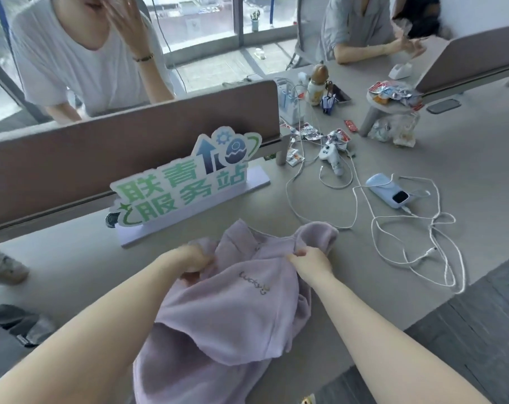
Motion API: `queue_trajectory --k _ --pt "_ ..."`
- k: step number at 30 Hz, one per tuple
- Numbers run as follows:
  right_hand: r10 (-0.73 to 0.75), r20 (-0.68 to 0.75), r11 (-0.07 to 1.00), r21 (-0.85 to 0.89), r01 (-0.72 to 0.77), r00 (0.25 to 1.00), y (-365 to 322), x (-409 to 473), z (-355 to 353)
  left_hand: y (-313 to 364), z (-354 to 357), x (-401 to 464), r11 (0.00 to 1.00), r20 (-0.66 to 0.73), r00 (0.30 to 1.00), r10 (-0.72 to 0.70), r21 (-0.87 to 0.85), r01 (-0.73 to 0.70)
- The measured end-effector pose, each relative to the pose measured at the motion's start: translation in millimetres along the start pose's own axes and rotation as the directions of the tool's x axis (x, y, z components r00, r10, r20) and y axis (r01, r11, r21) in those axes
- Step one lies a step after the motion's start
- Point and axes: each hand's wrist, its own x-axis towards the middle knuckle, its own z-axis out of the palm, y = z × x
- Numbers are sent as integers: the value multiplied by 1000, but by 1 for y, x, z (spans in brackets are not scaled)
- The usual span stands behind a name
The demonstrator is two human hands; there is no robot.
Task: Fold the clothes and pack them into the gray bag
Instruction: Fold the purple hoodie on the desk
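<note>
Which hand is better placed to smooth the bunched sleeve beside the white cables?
The right hand, probably. It pinches the lilac fleece top just below that bunched sleeve, while the left hand grips the far shoulder.

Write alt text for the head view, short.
Both hands, left hand and right hand, pinch the shoulders of a lilac fleece top spread on a gray table, below a green-lettered sign; white cables and a power bank lie at right.
</note>
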Motion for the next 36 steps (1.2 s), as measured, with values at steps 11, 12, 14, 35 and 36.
queue_trajectory --k 11,12,14,35,36 --pt "133 -16 976 174 -128 991 6 10 34 -3 2 63 984 -154 973 174 59 -166" --pt "128 -21 969 217 -120 992 8 11 35 -7 4 65 986 -125 979 160 56 -154" --pt "102 -19 944 316 -91 995 5 9 32 -12 5 59 991 -81 989 123 58 -118" --pt "-335 406 827 558 59 850 -69 -56 -91 -36 -24 -128 727 -430 903 17 -614 -306" --pt "-422 375 801 580 146 826 -73 -62 -102 -37 -19 -134 752 -382 924 11 -606 -260"
